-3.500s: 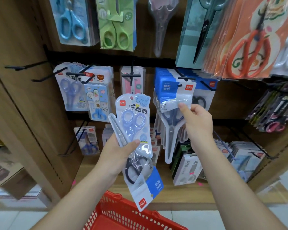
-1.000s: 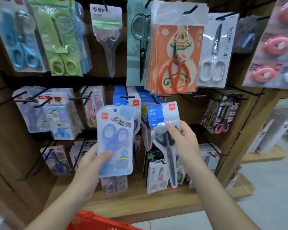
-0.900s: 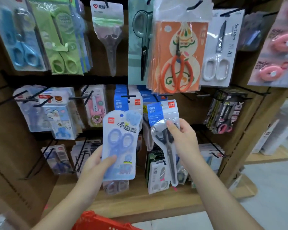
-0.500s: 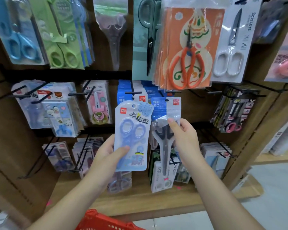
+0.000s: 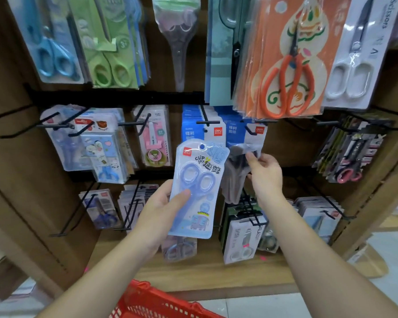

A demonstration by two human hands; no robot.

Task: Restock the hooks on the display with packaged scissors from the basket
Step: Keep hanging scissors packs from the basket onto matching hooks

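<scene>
Right hand (image 5: 264, 174) has raised the blue-header scissors pouch (image 5: 236, 137) onto the hook (image 5: 249, 131) above its fingers. It is probably threaded, but blur hides the hole. The hand still pinches the pouch. Left hand (image 5: 159, 210), beside it, grips the Clip Joy scissors pack (image 5: 197, 191), next to hang.

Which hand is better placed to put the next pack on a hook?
Right: the right hand pinches the blue-topped pack with its top at the hook of matching packs. The left hand holds the light-blue pack lower, clear of any hook.
</scene>
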